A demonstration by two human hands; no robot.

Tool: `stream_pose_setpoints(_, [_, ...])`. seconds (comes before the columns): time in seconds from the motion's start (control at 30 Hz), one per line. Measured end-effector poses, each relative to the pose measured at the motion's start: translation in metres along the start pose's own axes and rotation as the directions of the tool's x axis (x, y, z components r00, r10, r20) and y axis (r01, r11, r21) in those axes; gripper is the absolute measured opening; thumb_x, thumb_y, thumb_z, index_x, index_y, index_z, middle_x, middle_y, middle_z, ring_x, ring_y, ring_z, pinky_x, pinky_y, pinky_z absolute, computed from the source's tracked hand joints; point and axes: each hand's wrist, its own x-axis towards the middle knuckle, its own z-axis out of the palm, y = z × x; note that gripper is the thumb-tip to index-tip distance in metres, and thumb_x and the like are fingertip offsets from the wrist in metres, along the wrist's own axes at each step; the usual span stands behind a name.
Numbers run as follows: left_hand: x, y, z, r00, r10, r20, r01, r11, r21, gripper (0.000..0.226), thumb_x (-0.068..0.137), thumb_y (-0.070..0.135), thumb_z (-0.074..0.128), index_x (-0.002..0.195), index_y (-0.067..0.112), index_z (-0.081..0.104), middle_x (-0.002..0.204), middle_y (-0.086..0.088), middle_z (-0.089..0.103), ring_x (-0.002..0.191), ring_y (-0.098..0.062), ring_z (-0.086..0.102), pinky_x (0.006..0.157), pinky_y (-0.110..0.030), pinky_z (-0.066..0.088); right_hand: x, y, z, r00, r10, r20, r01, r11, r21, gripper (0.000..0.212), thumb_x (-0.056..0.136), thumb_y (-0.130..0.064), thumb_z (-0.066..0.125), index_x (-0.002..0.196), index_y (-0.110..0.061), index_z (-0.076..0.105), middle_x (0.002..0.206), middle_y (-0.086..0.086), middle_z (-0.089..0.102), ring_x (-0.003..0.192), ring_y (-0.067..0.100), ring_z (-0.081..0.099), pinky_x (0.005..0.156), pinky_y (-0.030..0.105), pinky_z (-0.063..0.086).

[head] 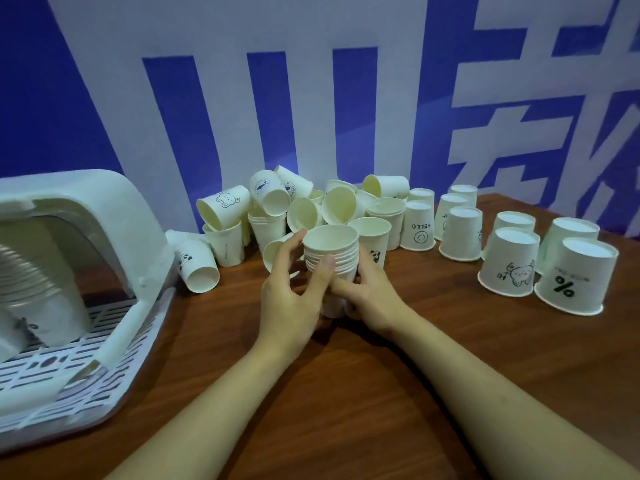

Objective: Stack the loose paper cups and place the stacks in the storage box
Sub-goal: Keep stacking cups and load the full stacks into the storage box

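- While I watch the head view, my left hand (287, 299) and right hand (367, 299) curl their fingers round a nested stack of cups (330, 252), upright, near the middle of the tabletop (381, 393).
- Loose cups (294, 206) lie heaped just behind; upside-down cups (512, 258) stand to the right.
- The storage box (86, 271) sits at left, already holding a stack laid on its side.
- I judge the stack needs squaring: press the rims down evenly, keep both grips low and gentle so paper doesn't crush, then carry it level to the box.
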Motion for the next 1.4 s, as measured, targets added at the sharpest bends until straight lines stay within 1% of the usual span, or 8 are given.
stream_pose_setpoints(0.27, [0.003, 0.012, 0.012, 0.998, -0.061, -0.023, 0.06, 0.997, -0.045, 0.036, 0.08, 0.066, 0.067, 0.109, 0.045, 0.062, 0.103, 0.021, 0.07, 0.105, -0.006, 0.068, 0.087, -0.044, 0.061, -0.016, -0.004, -0.017, 0.995, 0.086, -0.049, -0.091, 0.99, -0.11, 0.06, 0.07, -0.022, 0.086, 0.123, -0.035, 0.061, 0.103, -0.018, 0.074, 0.09, -0.003, 0.069, 0.067, 0.015, 0.052])
stream_pose_setpoints(0.67, [-0.032, 0.034, 0.068, 0.977, -0.078, 0.199, 0.102, 0.988, -0.113, 0.057, 0.073, 0.048, 0.088, 0.119, 0.028, 0.061, 0.109, 0.009, 0.074, 0.096, 0.001, 0.071, 0.078, -0.015, 0.054, -0.07, -0.02, -0.079, 0.98, 0.161, -0.113, -0.159, 0.987, 0.029, 0.074, 0.064, -0.027, 0.07, 0.137, -0.019, 0.055, 0.119, 0.002, 0.073, 0.103, 0.012, 0.071, 0.077, 0.03, 0.059])
stream_pose_setpoints(0.77, [-0.029, 0.032, 0.079, 0.969, -0.089, 0.231, 0.114, 0.988, -0.101, 0.062, 0.073, 0.043, 0.092, 0.126, 0.028, 0.062, 0.114, 0.009, 0.075, 0.097, -0.002, 0.072, 0.075, -0.015, 0.056, -0.084, -0.028, -0.104, 0.95, 0.079, -0.303, -0.14, 0.972, -0.186, 0.055, 0.07, -0.024, 0.064, 0.125, -0.019, 0.062, 0.113, -0.004, 0.071, 0.106, 0.013, 0.068, 0.085, 0.028, 0.056])
stream_pose_setpoints(0.87, [-0.028, 0.029, 0.089, 0.965, -0.088, 0.246, 0.104, 0.993, -0.05, 0.075, 0.064, 0.055, 0.089, 0.128, 0.028, 0.062, 0.117, 0.012, 0.073, 0.101, -0.002, 0.071, 0.078, -0.018, 0.056, -0.094, -0.039, -0.129, 0.593, -0.233, -0.771, -0.198, 0.886, -0.42, 0.032, 0.079, -0.01, 0.066, 0.11, -0.014, 0.062, 0.109, -0.005, 0.06, 0.105, 0.017, 0.057, 0.092, 0.024, 0.048])
stream_pose_setpoints(0.97, [-0.03, 0.026, 0.089, 0.955, -0.062, 0.289, 0.064, 0.998, 0.003, 0.067, 0.07, 0.038, 0.095, 0.128, 0.027, 0.063, 0.115, 0.013, 0.072, 0.099, 0.0, 0.069, 0.078, -0.017, 0.056, -0.098, -0.039, -0.158, 0.267, -0.305, -0.914, -0.379, 0.839, -0.39, 0.053, 0.072, -0.014, 0.07, 0.121, -0.013, 0.051, 0.127, 0.006, 0.047, 0.12, 0.027, 0.043, 0.106, 0.03, 0.035])
stream_pose_setpoints(1.07, [-0.03, 0.024, 0.087, 0.951, -0.064, 0.303, 0.068, 0.998, -0.002, 0.061, 0.072, 0.034, 0.094, 0.124, 0.029, 0.064, 0.112, 0.013, 0.073, 0.098, -0.002, 0.069, 0.078, -0.017, 0.056, -0.095, -0.027, -0.178, 0.28, 0.025, -0.96, -0.713, 0.675, -0.191, 0.102, 0.071, -0.032, 0.087, 0.153, -0.012, 0.03, 0.157, 0.014, 0.029, 0.144, 0.035, 0.028, 0.118, 0.049, 0.023])
stream_pose_setpoints(1.17, [-0.031, 0.027, 0.088, 0.952, -0.071, 0.297, 0.077, 0.997, -0.007, 0.057, 0.071, 0.033, 0.096, 0.118, 0.033, 0.063, 0.106, 0.014, 0.073, 0.094, 0.0, 0.069, 0.076, -0.016, 0.055, -0.091, -0.016, -0.185, 0.333, 0.087, -0.939, -0.801, 0.552, -0.233, 0.099, 0.078, -0.051, 0.084, 0.153, -0.008, 0.036, 0.165, 0.017, 0.023, 0.153, 0.036, 0.018, 0.122, 0.051, 0.018])
stream_pose_setpoints(1.4, [-0.032, 0.028, 0.088, 0.958, -0.044, 0.282, 0.039, 0.999, 0.025, 0.058, 0.072, 0.034, 0.094, 0.121, 0.025, 0.065, 0.1, 0.012, 0.073, 0.09, 0.003, 0.067, 0.072, -0.015, 0.054, -0.097, -0.032, -0.171, 0.428, -0.08, -0.9, -0.444, 0.849, -0.286, 0.065, 0.078, -0.042, 0.086, 0.122, -0.022, 0.043, 0.11, -0.005, 0.055, 0.104, 0.019, 0.061, 0.089, 0.03, 0.056])
